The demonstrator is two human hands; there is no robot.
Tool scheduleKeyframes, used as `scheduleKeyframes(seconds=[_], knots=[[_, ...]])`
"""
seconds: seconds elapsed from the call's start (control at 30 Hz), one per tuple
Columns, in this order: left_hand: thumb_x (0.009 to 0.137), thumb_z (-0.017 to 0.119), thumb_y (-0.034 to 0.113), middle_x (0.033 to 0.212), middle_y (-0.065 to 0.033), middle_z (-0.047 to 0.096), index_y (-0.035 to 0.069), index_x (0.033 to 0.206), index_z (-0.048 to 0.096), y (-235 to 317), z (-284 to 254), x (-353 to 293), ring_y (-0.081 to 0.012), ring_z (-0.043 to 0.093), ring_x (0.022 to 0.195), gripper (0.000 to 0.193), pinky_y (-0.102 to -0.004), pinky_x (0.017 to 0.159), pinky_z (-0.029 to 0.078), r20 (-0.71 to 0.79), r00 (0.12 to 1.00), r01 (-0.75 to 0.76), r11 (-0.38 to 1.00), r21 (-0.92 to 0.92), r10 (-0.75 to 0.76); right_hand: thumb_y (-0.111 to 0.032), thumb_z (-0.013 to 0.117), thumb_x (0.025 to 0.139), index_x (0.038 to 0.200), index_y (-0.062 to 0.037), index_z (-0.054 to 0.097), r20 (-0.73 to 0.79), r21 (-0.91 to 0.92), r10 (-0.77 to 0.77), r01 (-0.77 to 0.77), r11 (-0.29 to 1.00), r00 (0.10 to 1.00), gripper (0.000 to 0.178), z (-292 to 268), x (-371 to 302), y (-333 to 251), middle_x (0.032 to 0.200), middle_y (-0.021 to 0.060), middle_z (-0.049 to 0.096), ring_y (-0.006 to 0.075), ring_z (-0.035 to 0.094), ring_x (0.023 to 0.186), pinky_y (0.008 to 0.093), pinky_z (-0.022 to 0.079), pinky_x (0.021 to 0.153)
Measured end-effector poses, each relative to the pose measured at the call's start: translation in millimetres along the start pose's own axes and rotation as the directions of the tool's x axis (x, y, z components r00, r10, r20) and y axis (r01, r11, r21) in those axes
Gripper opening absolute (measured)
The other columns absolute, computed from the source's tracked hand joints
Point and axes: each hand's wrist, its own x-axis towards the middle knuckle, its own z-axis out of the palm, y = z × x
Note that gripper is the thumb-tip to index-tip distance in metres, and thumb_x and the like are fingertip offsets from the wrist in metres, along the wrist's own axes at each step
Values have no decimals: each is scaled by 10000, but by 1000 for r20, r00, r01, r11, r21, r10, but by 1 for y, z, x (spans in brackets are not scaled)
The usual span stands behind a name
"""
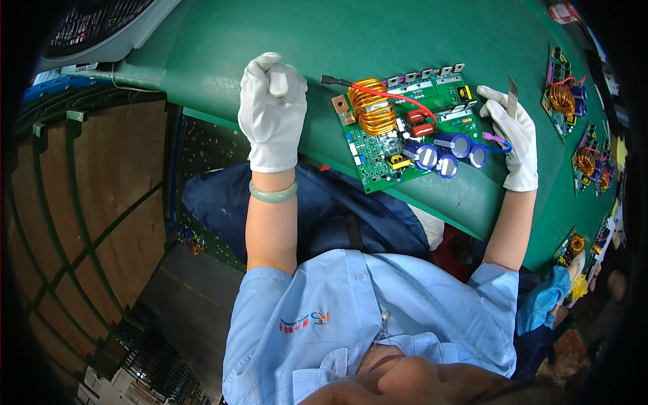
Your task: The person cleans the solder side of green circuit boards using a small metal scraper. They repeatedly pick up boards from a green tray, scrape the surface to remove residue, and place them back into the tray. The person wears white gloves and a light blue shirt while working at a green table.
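At one o'clock, board (pixel 407 129) on counter (pixel 466 40); at eleven, left hand (pixel 273 115) curled closed, contents unclear; at two, right hand (pixel 516 135) clamped on strip (pixel 513 99). Likely strip-handling; next move calls for steadiness.

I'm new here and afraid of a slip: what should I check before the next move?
1. Left hand and right hand gloved: ok, both in white.
2. Metal tool in the right hand: ok.
3. Left hand empty: cannot tell, it is curled and its inside is hidden.
4. Red cable kept within the board: not ok, its black tip sticks out past the side.
5. Board well inside the edge of the table: not ok, its near corner reaches that edge.
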Motion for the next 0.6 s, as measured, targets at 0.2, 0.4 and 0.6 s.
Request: scheduleKeyframes(seconds=[0.2,0.4,0.6], knots=[[1047,416,301,657,30,436,49,1111,630,2,-4,3,-103,324,561,337,-261,555,275,47,998,35,994,-108,-30,-206,657,920,1214,20,639,1,-24,22,-22,999,1000,372,-1,-1,-2,900,28,655,71,579,855,178,413,761],[1050,406,304,657,28,435,48,1104,636,3,-3,4,-105,333,564,349,-263,553,275,72,997,28,996,-81,-22,-213,673,905,1215,31,635,11,7,-20,19,1000,1000,396,-3,1,4,896,30,653,75,581,855,182,412,778],[1048,413,294,663,20,444,43,1096,638,2,-3,5,-108,344,567,340,-266,559,278,95,995,27,997,-74,-20,-228,681,902,1219,8,642,3,-7,-8,8,1000,1000,398,-4,2,5,878,12,649,57,562,826,170,378,720]])
